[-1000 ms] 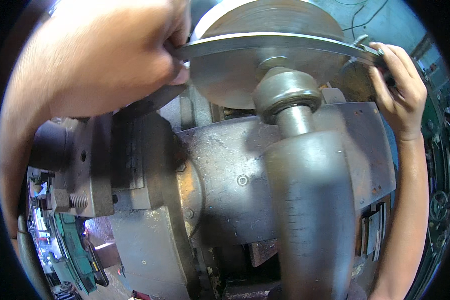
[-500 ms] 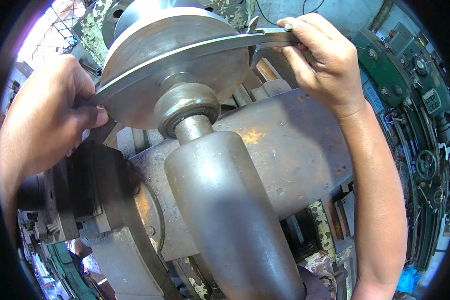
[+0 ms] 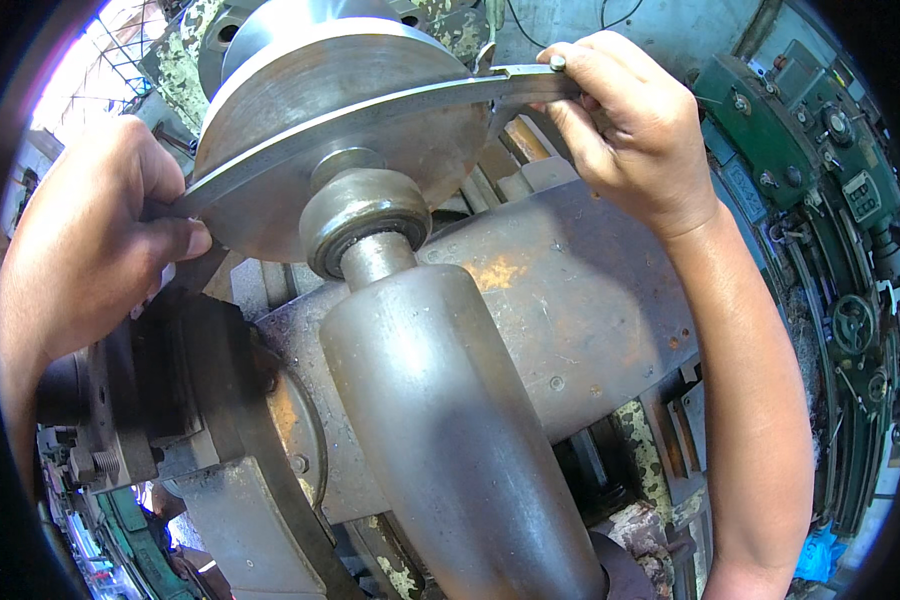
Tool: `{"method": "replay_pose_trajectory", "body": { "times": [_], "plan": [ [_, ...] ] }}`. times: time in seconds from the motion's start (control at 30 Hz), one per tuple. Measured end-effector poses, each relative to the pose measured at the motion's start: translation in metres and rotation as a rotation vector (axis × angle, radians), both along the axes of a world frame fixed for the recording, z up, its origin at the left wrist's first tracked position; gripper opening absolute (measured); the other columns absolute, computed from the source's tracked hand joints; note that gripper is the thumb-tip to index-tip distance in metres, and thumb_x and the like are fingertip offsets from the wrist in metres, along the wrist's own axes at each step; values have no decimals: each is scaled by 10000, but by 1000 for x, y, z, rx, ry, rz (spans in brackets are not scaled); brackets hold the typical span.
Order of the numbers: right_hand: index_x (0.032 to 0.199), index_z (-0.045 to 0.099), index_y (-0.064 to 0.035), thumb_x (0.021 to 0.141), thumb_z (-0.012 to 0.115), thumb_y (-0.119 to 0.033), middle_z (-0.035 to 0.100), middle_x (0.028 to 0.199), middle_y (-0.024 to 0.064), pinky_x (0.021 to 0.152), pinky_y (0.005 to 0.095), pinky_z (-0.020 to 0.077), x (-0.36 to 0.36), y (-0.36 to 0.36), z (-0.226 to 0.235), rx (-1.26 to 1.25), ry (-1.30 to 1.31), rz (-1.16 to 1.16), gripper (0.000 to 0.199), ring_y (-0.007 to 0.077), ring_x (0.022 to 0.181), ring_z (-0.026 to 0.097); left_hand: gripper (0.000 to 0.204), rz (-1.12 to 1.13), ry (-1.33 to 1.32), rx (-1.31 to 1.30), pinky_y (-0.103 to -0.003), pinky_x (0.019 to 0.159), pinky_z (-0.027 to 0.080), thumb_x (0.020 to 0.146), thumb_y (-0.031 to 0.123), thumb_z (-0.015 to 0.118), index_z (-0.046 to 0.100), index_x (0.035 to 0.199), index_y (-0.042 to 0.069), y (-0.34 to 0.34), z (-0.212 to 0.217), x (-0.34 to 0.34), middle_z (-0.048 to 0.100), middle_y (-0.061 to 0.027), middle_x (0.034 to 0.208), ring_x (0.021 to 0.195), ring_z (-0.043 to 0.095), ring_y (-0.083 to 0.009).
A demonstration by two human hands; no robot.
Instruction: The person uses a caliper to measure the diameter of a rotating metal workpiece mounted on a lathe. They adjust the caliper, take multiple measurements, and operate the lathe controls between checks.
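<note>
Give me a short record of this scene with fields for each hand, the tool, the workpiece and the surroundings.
Left hand: left hand grips one end of the long flat steel caliper, at the disc's left edge.
Right hand: right hand pinches the caliper's other end, at the disc's upper right edge.
Tool: laid across the disc face.
Workpiece: large round grey metal disc mounted on a lathe, pressed by the tapered steel tailstock centre.
Surroundings: green machine at right.

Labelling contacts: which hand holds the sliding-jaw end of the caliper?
The right hand, gripping the caliper at the disc's upper right; the left hand pinches its bare tip.
</note>
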State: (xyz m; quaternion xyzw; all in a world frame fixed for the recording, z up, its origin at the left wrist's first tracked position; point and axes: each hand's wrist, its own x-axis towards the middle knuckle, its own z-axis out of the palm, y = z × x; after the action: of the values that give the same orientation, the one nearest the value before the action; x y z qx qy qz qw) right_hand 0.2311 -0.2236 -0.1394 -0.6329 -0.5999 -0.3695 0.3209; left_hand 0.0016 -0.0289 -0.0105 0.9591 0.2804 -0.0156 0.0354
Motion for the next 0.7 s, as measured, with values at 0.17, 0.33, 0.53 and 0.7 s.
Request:
{"method": "replay_pose_trajectory", "body": {
  "times": [0.17,0.33,0.53,0.7],
  "plan": [
    [1012,641,-43,770,707,-24,639,918,128,766,383,564,1,0,-5,2,9,-29,252,330,853,659,105,-29,1,2,-321,506,466,850,-20,698,702,776,-94,-1,-2,1,609,-129,559,483,615,-189],
    [1015,636,-41,770,718,-33,631,909,131,766,389,560,0,0,-7,0,11,-41,258,333,849,652,85,-52,30,43,-343,568,498,841,-26,701,716,782,-87,-3,0,2,630,-156,603,554,648,-222],
    [1030,641,-47,785,731,-54,624,898,128,764,395,558,-1,1,-7,2,13,-47,261,333,834,649,81,-57,24,77,-372,670,529,821,-14,727,723,787,-87,-5,1,0,666,-191,685,666,685,-266],
    [1018,649,-44,787,734,-52,637,907,123,771,390,560,-4,1,-8,0,45,-67,246,321,844,658,73,0,47,101,-374,683,531,800,-7,737,728,807,-79,-7,1,5,676,-199,707,691,692,-281]
  ]
}}
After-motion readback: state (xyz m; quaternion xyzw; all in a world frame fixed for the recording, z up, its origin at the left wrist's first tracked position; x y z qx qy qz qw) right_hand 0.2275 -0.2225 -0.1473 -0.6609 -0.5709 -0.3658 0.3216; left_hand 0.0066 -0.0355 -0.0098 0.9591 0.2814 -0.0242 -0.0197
